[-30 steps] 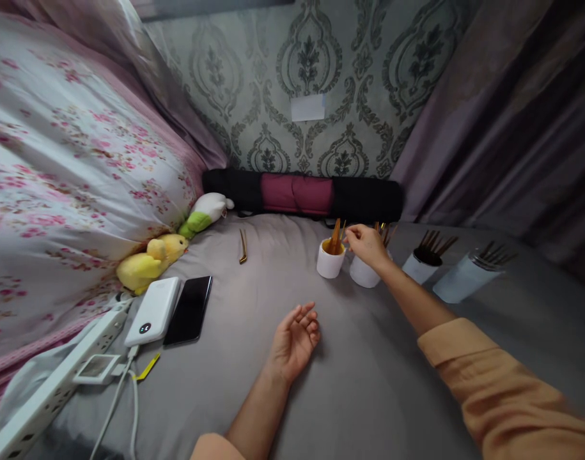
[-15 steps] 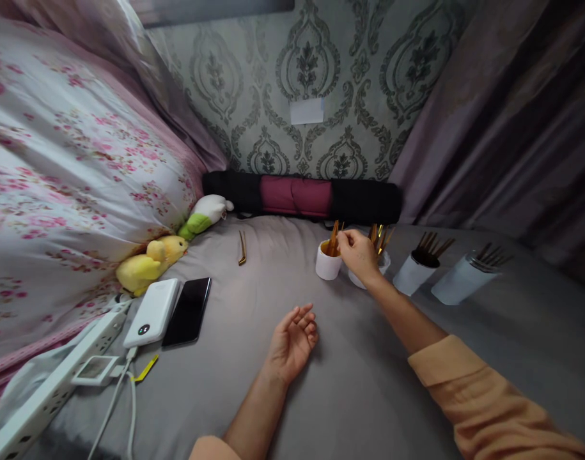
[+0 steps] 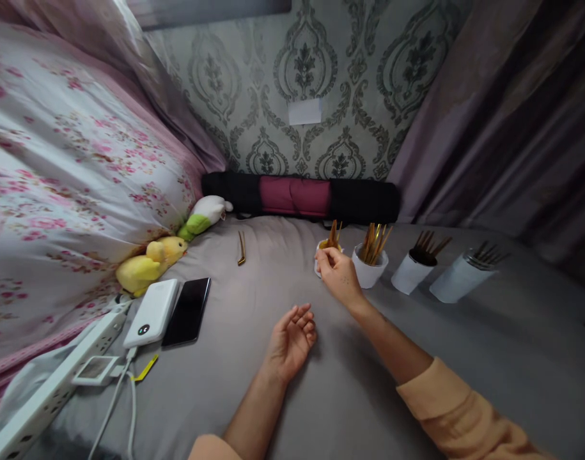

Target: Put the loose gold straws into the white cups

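My right hand [image 3: 339, 275] is in front of the leftmost small white cup [image 3: 320, 245], hiding most of it. Its thumb and fingertips are pinched together; whatever they hold, if anything, is hidden. Thin gold-brown sticks [image 3: 335, 232] stand in that cup. Just right of the hand is a second white cup [image 3: 369, 276] with several shiny gold sticks [image 3: 374, 244]. My left hand [image 3: 293, 342] rests palm up on the grey sheet, its fingers loosely curled and apart, holding nothing. A thin gold two-pronged piece, like tweezers [image 3: 241, 249], lies farther off to the left.
Two more white containers, one upright [image 3: 407, 276] and one tilted-looking [image 3: 460, 281], hold dark sticks at right. A black-and-maroon roll [image 3: 296, 196] lies along the wall. At left are plush toys [image 3: 146, 265], a power bank [image 3: 153, 312], a phone [image 3: 187, 313] and a power strip [image 3: 57, 383].
My right hand has moved left and nearer, from between the first two cups to the front of the leftmost one. The second cup is uncovered. My left hand has stayed put.
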Demonstrator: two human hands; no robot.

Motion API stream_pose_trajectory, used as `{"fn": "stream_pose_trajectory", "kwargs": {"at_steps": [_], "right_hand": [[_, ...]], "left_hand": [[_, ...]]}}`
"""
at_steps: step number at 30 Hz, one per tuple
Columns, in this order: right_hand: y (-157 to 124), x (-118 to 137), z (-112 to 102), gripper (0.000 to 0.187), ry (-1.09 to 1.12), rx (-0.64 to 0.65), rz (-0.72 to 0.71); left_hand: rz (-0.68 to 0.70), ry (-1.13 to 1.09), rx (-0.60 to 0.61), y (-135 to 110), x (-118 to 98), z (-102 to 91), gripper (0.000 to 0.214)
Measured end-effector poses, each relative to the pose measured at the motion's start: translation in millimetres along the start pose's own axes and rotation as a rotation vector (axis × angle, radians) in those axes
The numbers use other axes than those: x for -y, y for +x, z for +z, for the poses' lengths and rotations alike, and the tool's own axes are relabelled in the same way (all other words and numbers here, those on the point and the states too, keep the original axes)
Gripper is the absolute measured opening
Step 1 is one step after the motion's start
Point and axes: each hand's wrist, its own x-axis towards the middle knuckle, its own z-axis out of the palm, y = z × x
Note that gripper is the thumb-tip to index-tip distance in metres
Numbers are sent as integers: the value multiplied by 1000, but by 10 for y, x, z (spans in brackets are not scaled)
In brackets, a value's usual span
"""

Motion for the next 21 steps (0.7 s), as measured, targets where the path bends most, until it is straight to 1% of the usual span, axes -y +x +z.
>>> {"fn": "stream_pose_trajectory", "kwargs": {"at_steps": [5, 10, 13, 17, 21], "right_hand": [[-129, -68, 124, 33, 70, 47, 52], [-242, -319, 304, 35, 88, 37, 143], [-315, -481, 391, 36, 87, 46, 169], [-400, -618, 455, 36, 72, 47, 186], [-442, -660, 476, 34, 27, 53, 182]], "left_hand": [[1, -24, 6, 2, 5, -1, 18], [5, -39, 32, 2, 7, -12, 17], [10, -42, 33, 3, 8, -11, 16], [17, -23, 20, 11, 4, -17, 16], [15, 2, -19, 23, -27, -20, 15]]}}
